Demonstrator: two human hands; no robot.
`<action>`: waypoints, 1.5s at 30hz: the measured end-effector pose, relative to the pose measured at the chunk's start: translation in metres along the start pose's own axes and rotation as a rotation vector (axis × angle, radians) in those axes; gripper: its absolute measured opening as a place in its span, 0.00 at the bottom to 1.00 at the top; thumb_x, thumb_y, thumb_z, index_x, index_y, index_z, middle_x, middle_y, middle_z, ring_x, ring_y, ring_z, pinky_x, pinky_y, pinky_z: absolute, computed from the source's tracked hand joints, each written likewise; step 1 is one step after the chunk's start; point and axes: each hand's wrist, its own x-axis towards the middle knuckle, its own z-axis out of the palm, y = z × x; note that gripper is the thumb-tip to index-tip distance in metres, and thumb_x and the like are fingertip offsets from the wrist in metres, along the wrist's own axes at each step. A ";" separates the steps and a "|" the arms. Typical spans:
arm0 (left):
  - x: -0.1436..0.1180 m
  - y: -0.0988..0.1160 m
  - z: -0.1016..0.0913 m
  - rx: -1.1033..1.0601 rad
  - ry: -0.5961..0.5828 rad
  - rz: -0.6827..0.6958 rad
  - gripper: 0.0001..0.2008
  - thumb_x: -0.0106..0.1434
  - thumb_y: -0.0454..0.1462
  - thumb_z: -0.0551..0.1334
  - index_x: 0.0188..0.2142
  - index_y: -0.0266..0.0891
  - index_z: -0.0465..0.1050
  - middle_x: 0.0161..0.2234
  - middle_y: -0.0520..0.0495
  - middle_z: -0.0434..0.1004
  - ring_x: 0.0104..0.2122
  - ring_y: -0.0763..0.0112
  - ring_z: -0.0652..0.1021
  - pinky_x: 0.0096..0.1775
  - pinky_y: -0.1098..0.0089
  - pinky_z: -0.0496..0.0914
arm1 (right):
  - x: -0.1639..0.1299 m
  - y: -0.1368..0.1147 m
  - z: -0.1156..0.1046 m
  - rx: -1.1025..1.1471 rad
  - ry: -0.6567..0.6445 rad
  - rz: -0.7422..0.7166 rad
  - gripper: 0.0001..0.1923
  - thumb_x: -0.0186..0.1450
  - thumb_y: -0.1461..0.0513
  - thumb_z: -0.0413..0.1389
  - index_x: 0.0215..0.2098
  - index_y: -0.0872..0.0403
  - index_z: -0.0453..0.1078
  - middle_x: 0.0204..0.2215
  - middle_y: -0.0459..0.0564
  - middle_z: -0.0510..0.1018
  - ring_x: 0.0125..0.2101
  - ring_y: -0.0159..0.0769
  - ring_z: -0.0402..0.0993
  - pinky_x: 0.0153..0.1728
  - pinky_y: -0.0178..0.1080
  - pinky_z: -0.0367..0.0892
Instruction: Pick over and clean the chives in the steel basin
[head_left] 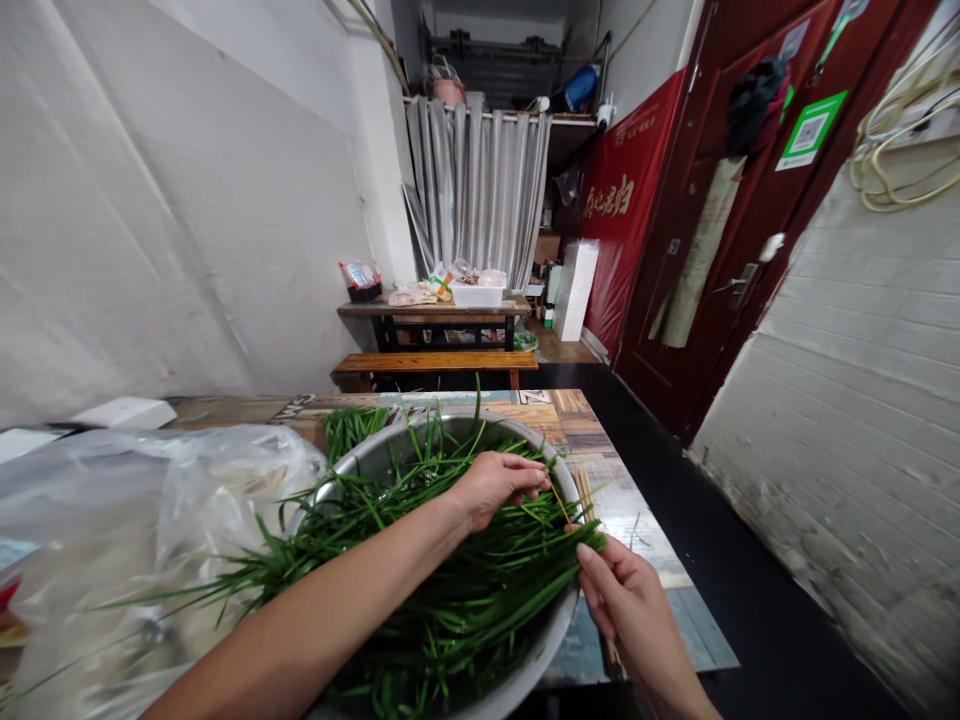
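Left hand (491, 485) pinched a thin bamboo skewer (559, 500) over the round metal basin (551, 630) of long green chives (450, 580) (cut ends aligned), right hand (626, 600) gripping their ends, steadying them.

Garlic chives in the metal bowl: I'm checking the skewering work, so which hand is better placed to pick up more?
Left hand: it rests on the garlic chives, while the right hand holds a skewer.
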 end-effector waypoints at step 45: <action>-0.020 -0.006 0.015 0.291 -0.319 -0.012 0.19 0.45 0.47 0.66 0.26 0.31 0.72 0.20 0.51 0.70 0.20 0.77 0.66 0.25 0.74 0.58 | -0.001 -0.022 -0.003 -0.046 -0.064 -0.036 0.28 0.63 0.54 0.51 0.59 0.50 0.52 0.19 0.38 0.65 0.10 0.19 0.52 0.10 0.26 0.45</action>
